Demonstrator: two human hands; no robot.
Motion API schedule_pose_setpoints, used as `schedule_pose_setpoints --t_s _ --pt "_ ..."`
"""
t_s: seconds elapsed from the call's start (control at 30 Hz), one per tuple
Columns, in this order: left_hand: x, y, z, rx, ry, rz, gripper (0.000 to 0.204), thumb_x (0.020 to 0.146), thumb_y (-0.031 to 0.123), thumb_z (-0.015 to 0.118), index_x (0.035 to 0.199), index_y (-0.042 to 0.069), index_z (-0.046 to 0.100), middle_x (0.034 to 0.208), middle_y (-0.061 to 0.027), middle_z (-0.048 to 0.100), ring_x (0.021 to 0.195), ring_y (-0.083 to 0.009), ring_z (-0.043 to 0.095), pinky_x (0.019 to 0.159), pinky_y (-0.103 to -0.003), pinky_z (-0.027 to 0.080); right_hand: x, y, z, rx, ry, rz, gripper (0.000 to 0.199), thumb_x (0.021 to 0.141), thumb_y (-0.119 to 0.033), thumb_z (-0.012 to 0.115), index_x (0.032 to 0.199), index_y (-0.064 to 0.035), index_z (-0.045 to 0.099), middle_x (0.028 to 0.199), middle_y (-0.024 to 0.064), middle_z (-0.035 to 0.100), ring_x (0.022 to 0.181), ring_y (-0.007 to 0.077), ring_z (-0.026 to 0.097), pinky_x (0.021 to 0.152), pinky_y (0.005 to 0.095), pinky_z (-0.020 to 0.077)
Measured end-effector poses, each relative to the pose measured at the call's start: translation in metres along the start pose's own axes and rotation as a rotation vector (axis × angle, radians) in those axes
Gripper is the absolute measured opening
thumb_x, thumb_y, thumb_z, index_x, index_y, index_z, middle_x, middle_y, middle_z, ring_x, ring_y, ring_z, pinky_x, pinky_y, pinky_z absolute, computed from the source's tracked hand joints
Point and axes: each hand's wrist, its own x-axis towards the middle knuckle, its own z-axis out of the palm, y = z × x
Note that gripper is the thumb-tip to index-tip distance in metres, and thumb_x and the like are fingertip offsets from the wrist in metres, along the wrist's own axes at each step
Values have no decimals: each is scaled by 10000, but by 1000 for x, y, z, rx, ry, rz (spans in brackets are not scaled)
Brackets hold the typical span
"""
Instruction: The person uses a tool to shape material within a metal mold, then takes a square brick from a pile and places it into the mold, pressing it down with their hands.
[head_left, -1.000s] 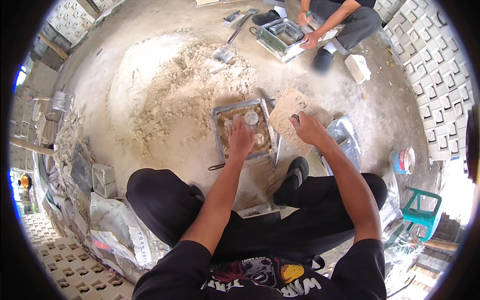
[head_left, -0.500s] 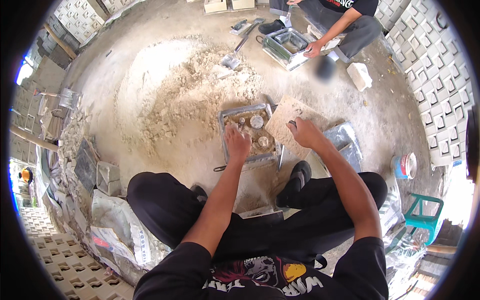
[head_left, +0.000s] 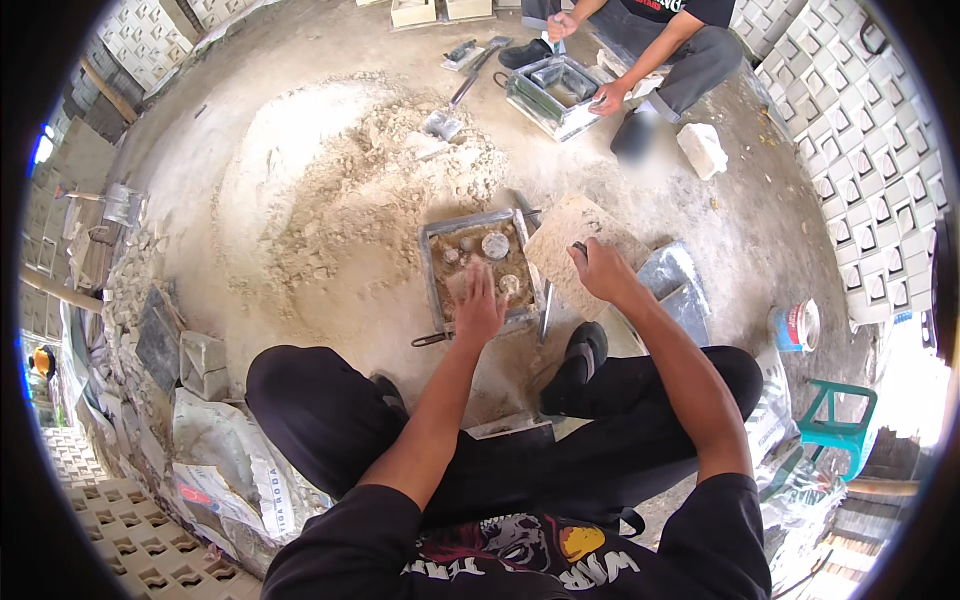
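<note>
A square metal mold [head_left: 428, 275] stands on the ground before me, packed with damp-looking sandy mix. Several round knobs stick up from the mix, the largest pale disc [head_left: 495, 245] near the far side. My left hand [head_left: 480, 303] lies over the mold's near part with fingers stretched out, touching or just above the mix; it holds nothing I can see. Just right of the mold, my right hand [head_left: 606, 272] is closed around the dark handle of a flat square plate [head_left: 572, 232] coated with sandy dust. The plate is tilted beside the mold's right wall.
Beyond the mold spreads a heap of sandy mix [head_left: 350, 190] with a trowel [head_left: 443, 124] on it. At the far right a co-worker's hand [head_left: 608, 97] rests at another mold [head_left: 530, 108]. Grey plates [head_left: 672, 290], a bucket [head_left: 795, 326] and a green stool [head_left: 838, 425] stand to my right.
My left hand has gone from bent fingers at the mold's left part to stretched fingers nearer its middle. The right hand keeps the plate. The whole view has shifted slightly.
</note>
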Motion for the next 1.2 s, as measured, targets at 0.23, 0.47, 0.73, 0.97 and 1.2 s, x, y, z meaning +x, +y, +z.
schedule_pose_setpoints --t_s 0.23,0.47,0.73,0.97,1.2 --pt "10 17 -6 139 -33 298 599 937 399 411 1426 69 304 1519 -121 211 1409 -260 184 1117 -552 106 2 18 0 2 0 53 455 940 -384 444 926 63 527 855 319 611 867 482 587 781 537 446" --pt "8 25 3 -18 -259 644 723 928 502 371 1435 5 238 1510 -142 226 1407 -252 188 1118 -550 94 9 16 5 4 10 52 465 942 -381 442 928 75 529 862 330 609 873 483 589 784 532 451" --pt "16 33 -11 124 -99 322 720 901 533 412 1425 50 308 1494 -152 252 1392 -248 223 1127 -514 115 12 19 5 -8 9 61 473 945 -387 438 932 77 531 865 333 609 873 481 593 780 528 457" --pt "23 -15 -10 138 -54 154 605 936 392 416 1436 76 288 1512 -120 227 1402 -264 199 1127 -522 85 15 13 9 -3 9 73 469 945 -378 438 935 80 533 873 338 607 871 488 591 786 530 458" --pt "14 -63 -33 172 27 -332 606 929 286 418 1450 37 233 1521 -187 149 1422 -302 118 1125 -534 71 29 13 7 64 69 106 487 931 -393 460 940 85 552 892 339 606 892 485 590 801 521 453"
